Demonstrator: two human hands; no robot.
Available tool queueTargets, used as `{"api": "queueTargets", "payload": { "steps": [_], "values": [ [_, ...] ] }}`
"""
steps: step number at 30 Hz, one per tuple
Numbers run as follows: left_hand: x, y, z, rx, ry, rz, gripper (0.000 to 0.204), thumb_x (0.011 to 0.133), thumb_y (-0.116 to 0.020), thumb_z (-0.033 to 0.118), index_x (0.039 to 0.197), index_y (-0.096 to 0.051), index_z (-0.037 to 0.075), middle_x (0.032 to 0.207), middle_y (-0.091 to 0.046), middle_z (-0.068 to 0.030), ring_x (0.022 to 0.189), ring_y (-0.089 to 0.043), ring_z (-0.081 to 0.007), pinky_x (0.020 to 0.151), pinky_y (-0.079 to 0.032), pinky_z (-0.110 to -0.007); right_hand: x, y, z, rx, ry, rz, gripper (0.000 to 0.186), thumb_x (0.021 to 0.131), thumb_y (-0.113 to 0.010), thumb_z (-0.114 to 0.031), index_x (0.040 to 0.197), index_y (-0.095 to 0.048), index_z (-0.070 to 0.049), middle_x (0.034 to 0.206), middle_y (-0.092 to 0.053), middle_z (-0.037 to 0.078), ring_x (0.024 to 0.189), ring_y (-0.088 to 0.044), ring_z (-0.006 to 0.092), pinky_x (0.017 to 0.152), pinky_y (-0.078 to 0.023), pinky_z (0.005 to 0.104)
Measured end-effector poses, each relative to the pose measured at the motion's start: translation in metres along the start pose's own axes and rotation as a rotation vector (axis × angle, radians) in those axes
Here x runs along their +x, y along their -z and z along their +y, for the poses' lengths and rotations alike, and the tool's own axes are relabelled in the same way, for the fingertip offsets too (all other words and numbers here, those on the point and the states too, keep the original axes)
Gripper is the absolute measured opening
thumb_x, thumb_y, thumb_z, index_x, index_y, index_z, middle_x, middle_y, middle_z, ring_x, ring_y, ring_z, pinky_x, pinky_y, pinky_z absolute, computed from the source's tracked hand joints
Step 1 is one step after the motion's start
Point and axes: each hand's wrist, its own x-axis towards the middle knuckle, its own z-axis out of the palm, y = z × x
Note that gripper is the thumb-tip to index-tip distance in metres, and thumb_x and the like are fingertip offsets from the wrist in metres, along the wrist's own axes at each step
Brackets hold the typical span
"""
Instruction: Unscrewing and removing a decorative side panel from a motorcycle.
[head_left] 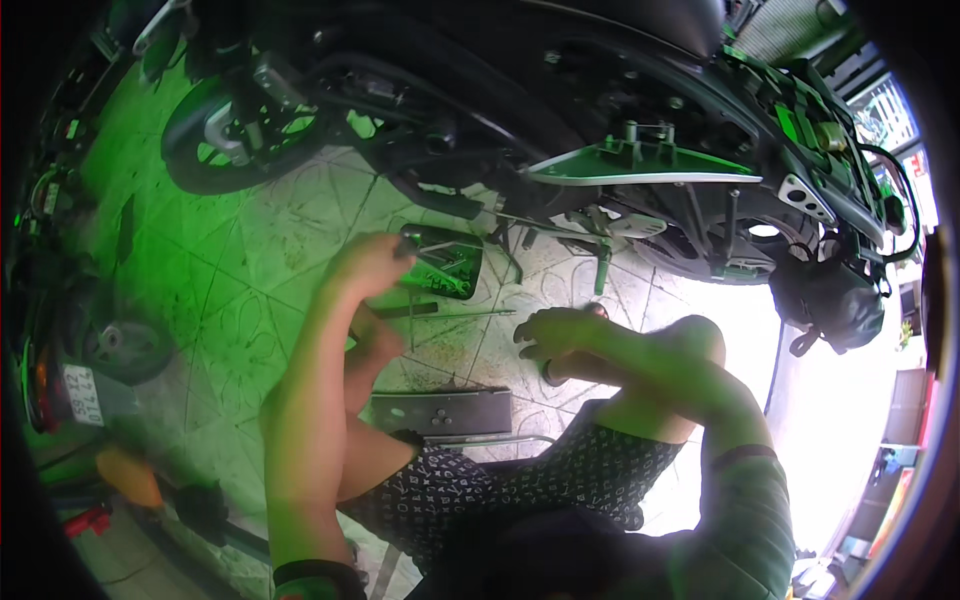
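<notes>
Standing at the far left is a parked motorbike's rear end, with a pale number plate (85, 395) and an orange lamp (130, 478) (green light tints most of this side). Further right, the wheel (182, 150) of a big dark motorcycle (470, 95) rests on the patterned tiles. Below it, the left hand (372, 266) is closed around a dark object (405, 247), too blurred to identify, at the upper left corner of a black tray (476, 268) holding metal tools. A thin rod (475, 314) lies on the floor nearer the person, and beyond it a flat grey panel (450, 412) sits between the legs. The right hand (552, 335) hangs half open near the right knee, fingers loosely bent, apparently empty. At the right, a black bag (830, 305) hangs beside the motorcycle.
</notes>
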Motion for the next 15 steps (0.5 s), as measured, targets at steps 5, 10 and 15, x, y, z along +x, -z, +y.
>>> {"api": "queueTargets", "payload": {
  "steps": [5, 10, 15],
  "values": [
    [0.097, -0.184, -0.051, 0.195, -0.002, -0.084, 0.039, 0.095, -0.069, 0.044, 0.107, -0.072, 0.007, 0.108, -0.074, -0.0202, 0.101, -0.071, -0.0389, 0.086, -0.055, -0.048, -0.038, 0.048, -0.028, -0.028, -0.282, 0.281, 0.05, 0.097, -0.065, -0.038, 0.137, -0.061, -0.008, 0.123, -0.069, 0.016, 0.113, -0.066, 0.0363, 0.098, -0.054, 0.0448],
    [0.135, -0.275, -0.088, 0.112, 0.139, -0.049, 0.046, 0.097, -0.064, 0.047, 0.122, -0.068, 0.008, 0.118, -0.071, -0.0227, 0.108, -0.069, -0.0419, 0.092, -0.055, -0.05, -0.082, 0.129, -0.074, 0.268, -0.13, 0.443, 0.052, 0.099, -0.064, -0.041, 0.139, -0.062, -0.009, 0.123, -0.07, 0.02, 0.111, -0.068, 0.0396, 0.096, -0.055, 0.0472],
    [0.166, -0.315, -0.138, 0.122, -0.001, 0.194, 0.048, 0.101, -0.061, 0.038, 0.136, -0.062, 0.005, 0.129, -0.068, -0.0216, 0.117, -0.067, -0.0365, 0.101, -0.053, -0.046, -0.135, 0.181, -0.07, 0.414, -0.258, 0.782, 0.034, 0.093, -0.074, -0.034, 0.117, -0.072, -0.009, 0.111, -0.073, 0.013, 0.101, -0.07, 0.0323, 0.09, -0.057, 0.0448]
  ]
}}
